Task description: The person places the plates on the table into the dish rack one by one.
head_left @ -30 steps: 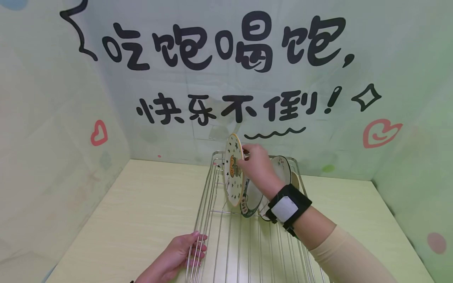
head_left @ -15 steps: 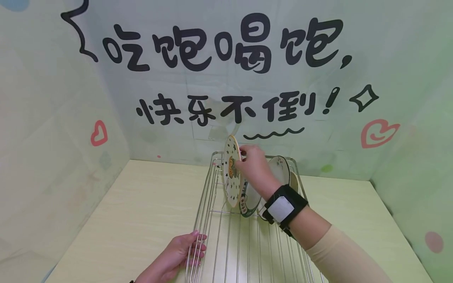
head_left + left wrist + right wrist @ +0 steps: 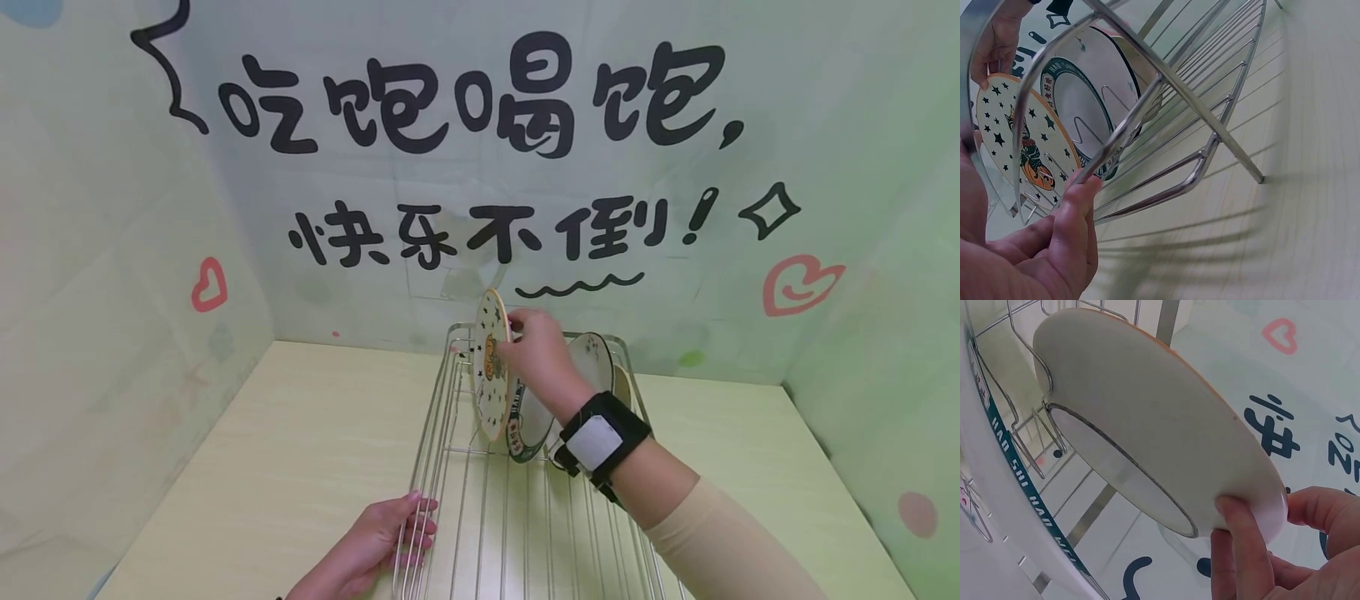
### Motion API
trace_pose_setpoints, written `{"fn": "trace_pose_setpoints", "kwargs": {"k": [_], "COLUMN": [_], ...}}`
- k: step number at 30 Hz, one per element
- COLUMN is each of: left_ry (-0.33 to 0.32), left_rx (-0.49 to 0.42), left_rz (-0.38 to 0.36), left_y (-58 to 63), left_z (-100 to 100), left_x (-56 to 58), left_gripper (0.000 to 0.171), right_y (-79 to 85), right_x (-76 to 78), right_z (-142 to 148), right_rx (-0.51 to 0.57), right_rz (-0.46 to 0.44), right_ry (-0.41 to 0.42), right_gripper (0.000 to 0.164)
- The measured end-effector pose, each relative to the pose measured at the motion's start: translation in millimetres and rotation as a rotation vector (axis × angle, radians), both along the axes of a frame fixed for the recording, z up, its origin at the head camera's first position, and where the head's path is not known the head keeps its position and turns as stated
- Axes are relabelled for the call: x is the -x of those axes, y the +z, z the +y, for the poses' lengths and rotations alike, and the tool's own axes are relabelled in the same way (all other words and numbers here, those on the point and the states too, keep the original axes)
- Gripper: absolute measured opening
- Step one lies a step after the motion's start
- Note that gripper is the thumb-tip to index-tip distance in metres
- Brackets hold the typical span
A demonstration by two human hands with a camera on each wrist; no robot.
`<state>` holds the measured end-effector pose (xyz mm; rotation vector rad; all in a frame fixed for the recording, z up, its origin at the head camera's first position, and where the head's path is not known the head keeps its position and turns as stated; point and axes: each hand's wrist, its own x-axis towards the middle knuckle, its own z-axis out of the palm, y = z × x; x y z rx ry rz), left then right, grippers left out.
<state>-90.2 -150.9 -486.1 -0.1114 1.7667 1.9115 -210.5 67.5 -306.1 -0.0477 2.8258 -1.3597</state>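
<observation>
My right hand (image 3: pixel 543 358) pinches the rim of a star-patterned plate (image 3: pixel 491 392) with an orange edge, thumb on one face and fingers on the other. That plate stands on edge at the left of the wire dish rack (image 3: pixel 465 492); its plain underside (image 3: pixel 1135 412) faces the right wrist camera. Beside it leans a green-rimmed plate (image 3: pixel 527 442) with lettering, apart from the held one. My left hand (image 3: pixel 386 537) grips the rack's left side wires, its fingers (image 3: pixel 1072 212) curled round the metal in the left wrist view.
Farther right in the rack stand a dark-rimmed plate (image 3: pixel 597 354) and a tan-coloured dish (image 3: pixel 624 385), partly hidden. A pale wooden table (image 3: pixel 300 450) carries the rack. A printed cloth wall (image 3: pixel 360 300) rises close behind it.
My right hand and the star-patterned plate shift very slightly left in the head view between the first and second frames, then stay nearly still. The left hand keeps its hold on the rack.
</observation>
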Motion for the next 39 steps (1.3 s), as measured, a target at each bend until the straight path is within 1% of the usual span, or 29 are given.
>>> {"fn": "trace_pose_setpoints", "kwargs": {"k": [8,15,20,24,29,34,37,39], "left_ry": [0.002,-0.002,-0.001,0.001,0.006,0.010,0.014,0.013], "left_rx": [0.000,0.001,0.003,0.005,-0.001,-0.002,-0.002,-0.004], "left_rz": [0.013,0.009,0.009,0.007,0.003,0.002,0.000,-0.001], "left_y": [-1.2,-1.5,-2.3,-2.0,-1.6,-1.5,-1.5,-1.3], "left_z": [-0.1,0.8,-0.2,0.3,0.8,2.0,2.6,2.5], "left_x": [-0.4,-0.6,-1.4,-1.3,-1.5,-0.7,0.1,0.5], "left_gripper": [0.062,0.062,0.062,0.062,0.061,0.060,0.060,0.059], "right_y": [-4.3,-11.5,-15.5,-16.5,-18.0,-25.3,-30.3,-33.0], "right_x": [-0.9,-4.5,-5.8,-9.1,-16.8,-22.5,-24.7,-26.3], "right_z": [2.0,5.8,8.1,8.6,4.2,2.1,3.2,4.5], "right_rx": [0.011,0.077,0.125,0.132,0.130,0.136,0.157,0.179], "right_rz": [-0.014,-0.041,-0.024,-0.019,0.012,0.081,0.106,0.106], "right_ry": [-0.019,-0.065,-0.070,-0.076,-0.057,-0.053,-0.076,-0.100], "right_gripper": [0.046,0.051,0.048,0.047,0.047,0.048,0.048,0.049]}}
